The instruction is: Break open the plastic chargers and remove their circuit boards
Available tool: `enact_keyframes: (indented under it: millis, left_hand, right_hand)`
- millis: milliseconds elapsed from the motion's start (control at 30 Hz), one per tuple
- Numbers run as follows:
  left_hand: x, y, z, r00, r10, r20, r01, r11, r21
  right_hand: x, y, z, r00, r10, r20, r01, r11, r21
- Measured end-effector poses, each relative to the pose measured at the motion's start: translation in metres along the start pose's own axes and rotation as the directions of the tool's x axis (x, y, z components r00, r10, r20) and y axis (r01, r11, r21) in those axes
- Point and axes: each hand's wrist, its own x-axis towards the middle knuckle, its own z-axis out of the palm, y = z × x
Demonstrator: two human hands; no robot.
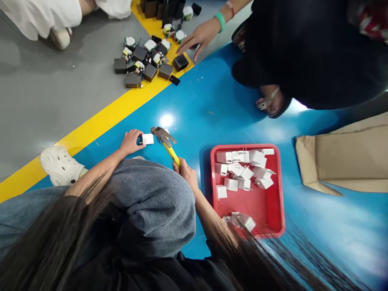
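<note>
On the blue floor my left hand (131, 141) is closed on a white power adapter (148, 139), gripping its left end. My right hand (186, 172) is wrapped round the yellow handle of a claw hammer (172, 154). The hammer's metal head is just right of the adapter, with a small gap between them. A small white piece shows partly behind the head; I cannot make out what it is. To the right of my right arm stands a red tray (214, 178) with several white adapters (236, 168) in it.
A co-worker's hand (201, 37) with a green wristband reaches over black casings (165, 71) and circuit boards on the yellow stripe (100, 115). A cardboard box (348, 155) lies at the right. Other people's feet are at the upper left and upper right.
</note>
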Motion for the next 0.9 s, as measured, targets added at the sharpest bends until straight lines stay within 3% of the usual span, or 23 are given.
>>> enact_keyframes:
  millis: [133, 333, 467, 567, 633, 733, 900]
  left_hand:
    - [0.000, 0.000, 0.000, 1.000, 0.001, 0.008, -0.001, 1.000, -0.014]
    - [-0.001, 0.002, -0.006, 0.999, -0.030, -0.011, 0.029, 0.999, -0.025]
    - [0.002, -0.001, -0.011, 0.996, -0.087, 0.000, 0.087, 0.996, 0.006]
    - [0.003, -0.005, -0.014, 0.985, -0.161, -0.067, 0.167, 0.982, 0.089]
    - [0.002, -0.006, -0.016, 0.969, -0.207, -0.136, 0.221, 0.970, 0.098]
    - [-0.001, -0.002, -0.016, 0.965, -0.180, -0.189, 0.197, 0.977, 0.077]
    - [0.000, 0.006, -0.009, 0.989, -0.100, -0.109, 0.113, 0.987, 0.113]
  right_hand:
    - [-0.001, -0.003, 0.002, 0.995, -0.007, 0.103, 0.005, 1.000, 0.019]
    - [-0.008, 0.003, 0.001, 0.994, 0.097, -0.046, -0.088, 0.980, 0.176]
    - [-0.017, 0.010, 0.005, 0.990, 0.138, -0.006, -0.132, 0.958, 0.253]
    - [-0.019, 0.009, 0.010, 0.989, 0.138, 0.047, -0.145, 0.948, 0.283]
    - [-0.017, 0.005, 0.013, 0.988, 0.128, 0.085, -0.147, 0.948, 0.283]
    - [-0.008, -0.002, 0.013, 0.992, 0.089, 0.091, -0.109, 0.963, 0.248]
    - [0.012, -0.010, 0.008, 1.000, -0.018, -0.025, 0.019, 0.997, 0.079]
